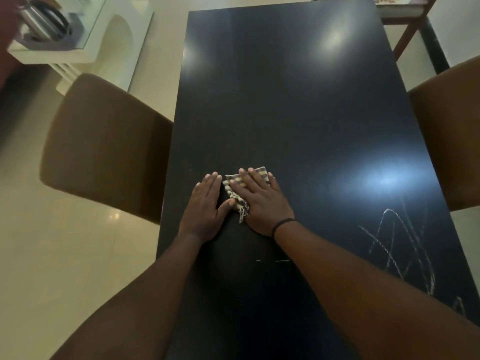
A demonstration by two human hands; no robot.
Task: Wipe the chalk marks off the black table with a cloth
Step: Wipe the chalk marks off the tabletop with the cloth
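You are looking down from head height at a long black desk (298, 105) that runs away from you, with both of your bare forearms reaching onto it. Your right hand (259, 201) lies flat, fingers straight, pressing a small striped, fringed cloth (235, 189) onto the desk's left-centre area. Your left hand (205, 206) rests flat and relaxed on the desk just beside it, the thumb tip touching the cloth's near edge. Neither hand is curled around anything.

The surface around and ahead of the cloth looks dark and bare of chalk, though glare from ceiling lights hides some patches. The work appears far from finished: a tangle of white chalk marks (397, 245) remains on the near right part of the desk, well apart from the cloth, and two short chalk dashes (272, 260) sit between your forearms. To finish, you would likely need to carry the cloth right and toward you across both.

Brown chairs stand at either side of the desk: a left chair (104, 149) and a right chair (449, 136).
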